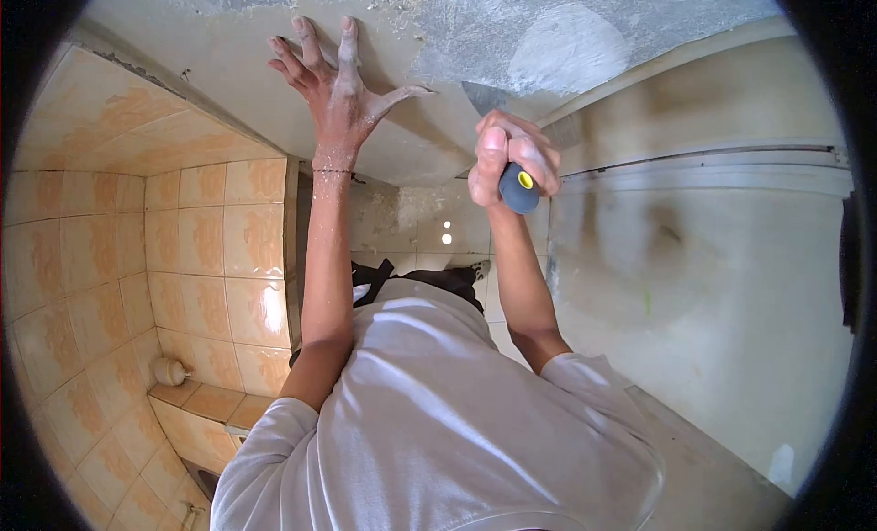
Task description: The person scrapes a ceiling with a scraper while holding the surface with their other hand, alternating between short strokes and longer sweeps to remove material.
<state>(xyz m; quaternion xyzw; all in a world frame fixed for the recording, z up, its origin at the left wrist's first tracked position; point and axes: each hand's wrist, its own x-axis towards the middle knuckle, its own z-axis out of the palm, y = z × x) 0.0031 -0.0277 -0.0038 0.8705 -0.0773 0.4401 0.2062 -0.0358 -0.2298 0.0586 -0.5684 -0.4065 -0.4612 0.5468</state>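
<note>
Fingers spread, my left hand (pixel 338 92) lies against the pale wall (pixel 228 56), with white dust on the wrist and forearm. My right hand (pixel 516 156) is wrapped round the rounded handle of a scraper (pixel 520 193), dark blue-grey with a yellow-rimmed hole in its end. Beyond the fist, a flat grey blade shows against the wall, at the lower border of a rough grey patch (pixel 448 37) where the paint is off. Part of the handle is hidden by my fingers. A round whitish spot (pixel 571 51) marks the grey patch to the right.
On the left is a recess with orange-patterned tiles (pixel 206 229) and a tiled ledge (pixel 215 403) bearing a round pale object (pixel 170 371). A pale door-like panel (pixel 694 284) stands close on the right. Below are floor tiles (pixel 438 216) and a shoe (pixel 481 270).
</note>
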